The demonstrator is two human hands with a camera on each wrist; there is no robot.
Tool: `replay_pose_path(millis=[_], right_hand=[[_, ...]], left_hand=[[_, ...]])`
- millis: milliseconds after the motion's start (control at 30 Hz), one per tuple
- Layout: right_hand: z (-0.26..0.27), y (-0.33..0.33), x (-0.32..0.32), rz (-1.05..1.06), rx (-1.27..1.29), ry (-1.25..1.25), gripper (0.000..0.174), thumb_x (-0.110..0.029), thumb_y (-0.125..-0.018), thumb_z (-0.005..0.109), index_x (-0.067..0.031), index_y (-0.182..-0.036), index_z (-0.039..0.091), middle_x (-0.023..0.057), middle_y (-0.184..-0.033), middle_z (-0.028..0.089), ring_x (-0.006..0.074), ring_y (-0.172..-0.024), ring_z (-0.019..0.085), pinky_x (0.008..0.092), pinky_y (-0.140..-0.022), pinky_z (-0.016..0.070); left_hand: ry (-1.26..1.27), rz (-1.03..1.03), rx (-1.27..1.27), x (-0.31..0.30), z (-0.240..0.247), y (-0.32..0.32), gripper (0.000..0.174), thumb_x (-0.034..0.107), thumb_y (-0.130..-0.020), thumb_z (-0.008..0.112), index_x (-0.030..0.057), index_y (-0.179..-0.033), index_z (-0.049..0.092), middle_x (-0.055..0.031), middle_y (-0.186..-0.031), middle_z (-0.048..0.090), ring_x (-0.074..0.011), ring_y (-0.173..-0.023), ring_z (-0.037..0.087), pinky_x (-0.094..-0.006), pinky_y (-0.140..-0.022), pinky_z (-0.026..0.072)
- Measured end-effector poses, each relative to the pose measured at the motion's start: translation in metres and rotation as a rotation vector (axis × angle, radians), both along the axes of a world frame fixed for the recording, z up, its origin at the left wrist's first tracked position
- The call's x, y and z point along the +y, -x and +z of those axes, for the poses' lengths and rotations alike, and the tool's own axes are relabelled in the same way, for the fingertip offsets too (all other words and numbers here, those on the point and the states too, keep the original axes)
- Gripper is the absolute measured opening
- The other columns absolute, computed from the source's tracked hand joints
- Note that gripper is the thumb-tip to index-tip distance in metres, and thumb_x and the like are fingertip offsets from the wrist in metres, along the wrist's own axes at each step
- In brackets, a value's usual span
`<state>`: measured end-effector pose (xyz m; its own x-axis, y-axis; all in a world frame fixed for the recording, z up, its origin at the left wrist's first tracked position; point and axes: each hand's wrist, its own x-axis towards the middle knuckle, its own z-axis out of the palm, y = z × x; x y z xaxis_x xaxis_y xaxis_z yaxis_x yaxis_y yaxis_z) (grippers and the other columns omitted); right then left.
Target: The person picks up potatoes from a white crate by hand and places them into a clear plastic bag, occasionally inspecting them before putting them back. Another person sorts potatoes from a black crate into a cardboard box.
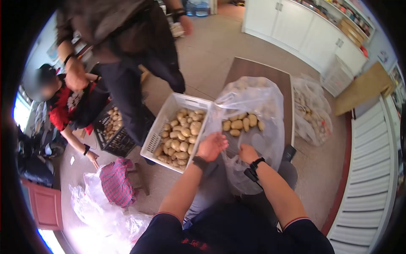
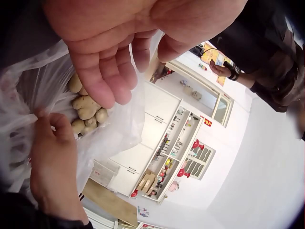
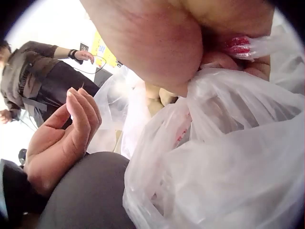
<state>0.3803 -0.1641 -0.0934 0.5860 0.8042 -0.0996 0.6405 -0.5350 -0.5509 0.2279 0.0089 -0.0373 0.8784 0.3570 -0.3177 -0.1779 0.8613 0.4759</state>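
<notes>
A large clear plastic bag [image 1: 270, 99] with potatoes [image 1: 240, 123] in it lies on the brown table in the head view. My right hand [image 1: 248, 153] grips the gathered edge of the bag, its fingers curled round the plastic [image 3: 228, 100] in the right wrist view. My left hand [image 1: 211, 147] holds nothing; its fingers are loosely bent, beside the bag and close to a white crate [image 1: 154, 132]. Potatoes [image 1: 182, 136] fill much of that crate. Through the bag's mouth, several potatoes [image 2: 86, 107] show in the left wrist view below my left fingers.
Another bag of potatoes [image 1: 312, 112] sits right of the table [image 1: 249, 67]. One person [image 1: 122, 42] stands beyond the crate; another [image 1: 74, 95] crouches at a black crate [image 1: 120, 146]. A checked cloth [image 1: 117, 182] covers a stool, near loose plastic [image 1: 101, 211] on the floor.
</notes>
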Motion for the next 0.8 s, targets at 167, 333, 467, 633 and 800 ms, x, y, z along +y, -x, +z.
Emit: replay_pose_path(millis=[167,333,467,633,800], right_hand=[[0.004,0.026,-0.011,0.029,0.046,0.021,0.015,-0.015,-0.083,0.058,-0.0001,-0.085,0.061,0.0252,-0.089,0.065,0.0449,-0.088,0.061,0.0506,-0.078,0.048],[-0.001,0.059,-0.025,0.1,0.079,0.015,0.016,-0.013,-0.085,0.054,0.0011,-0.086,0.061,0.0277,-0.091,0.064,0.047,-0.089,0.061,0.0518,-0.081,0.0474],[-0.012,0.079,-0.032,0.047,0.163,-0.035,0.01,-0.009,-0.083,0.055,-0.0005,-0.083,0.06,0.0241,-0.084,0.064,0.0443,-0.084,0.062,0.0492,-0.074,0.0475],[-0.012,0.083,-0.038,0.024,0.172,-0.018,0.013,-0.01,-0.083,0.054,0.0003,-0.087,0.063,0.025,-0.085,0.065,0.0443,-0.084,0.062,0.0494,-0.074,0.0475],[0.007,0.063,-0.044,-0.052,0.234,0.081,0.023,-0.021,-0.088,0.059,0.0,-0.091,0.065,0.0243,-0.09,0.066,0.043,-0.09,0.062,0.0488,-0.081,0.048]], left_hand=[[-0.009,-0.002,0.021,0.0,0.006,0.0,0.028,0.027,-0.098,0.052,0.0043,-0.115,0.054,-0.0115,-0.102,0.064,-0.0276,-0.092,0.063,-0.044,-0.086,0.0531],[-0.011,-0.008,-0.014,-0.002,0.004,0.004,0.025,0.024,-0.1,0.05,0.0046,-0.114,0.054,-0.0111,-0.102,0.063,-0.0271,-0.092,0.063,-0.0434,-0.087,0.0528],[-0.011,-0.009,-0.004,-0.004,0.005,0.004,0.025,0.024,-0.099,0.051,0.0049,-0.114,0.054,-0.0109,-0.102,0.063,-0.0267,-0.092,0.063,-0.0429,-0.086,0.0529],[0.001,-0.013,-0.012,-0.005,0.004,0.002,0.024,0.023,-0.099,0.053,0.0046,-0.114,0.054,-0.0112,-0.103,0.063,-0.0266,-0.091,0.063,-0.0425,-0.086,0.0531],[0.009,-0.004,0.017,-0.004,0.005,0.001,0.024,0.023,-0.098,0.053,0.0047,-0.113,0.054,-0.0115,-0.103,0.064,-0.0266,-0.091,0.063,-0.0426,-0.086,0.053]])
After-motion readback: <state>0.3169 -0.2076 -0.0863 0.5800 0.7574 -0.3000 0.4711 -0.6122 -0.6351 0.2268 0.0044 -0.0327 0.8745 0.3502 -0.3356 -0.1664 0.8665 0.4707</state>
